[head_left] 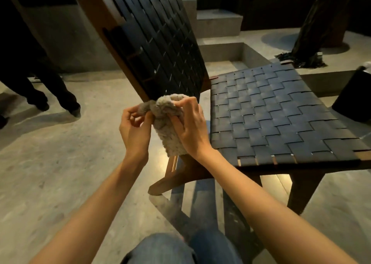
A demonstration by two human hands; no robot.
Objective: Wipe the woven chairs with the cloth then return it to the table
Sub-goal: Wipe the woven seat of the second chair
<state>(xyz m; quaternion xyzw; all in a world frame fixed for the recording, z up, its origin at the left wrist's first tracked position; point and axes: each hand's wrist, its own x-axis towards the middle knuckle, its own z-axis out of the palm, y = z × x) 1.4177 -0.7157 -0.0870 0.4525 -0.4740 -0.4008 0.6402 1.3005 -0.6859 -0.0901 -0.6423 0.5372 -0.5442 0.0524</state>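
Cloth (168, 123): a pale, nubbly rag, bunched into a thick roll and held in the air between both hands. It hangs just off the near corner of the woven chair (281, 113), where the seat meets the tilted backrest (160, 43). It touches neither the seat nor the backrest.

The weave shows no damp streak or mark, so I cannot tell how much of this chair has been wiped. Only one woven chair is in view, and no surface to put the cloth back on shows. A dark object (355, 99) at the right edge is cut off and too dim to name. My reading is that the cloth is being gathered or refolded for wiping. Any further wiping, the other chairs and the return to the surface would then remain.

The left hand (134, 127) pinches a twisted end of the cloth between thumb and curled fingertips. The right hand (192, 127) grasps the main bunch, with fingers hooked over its top and the thumb pressed into its side. Neither hand is released.

Another person's dark trouser legs (50, 91) stand on the concrete floor (60, 163), well apart from the chair.
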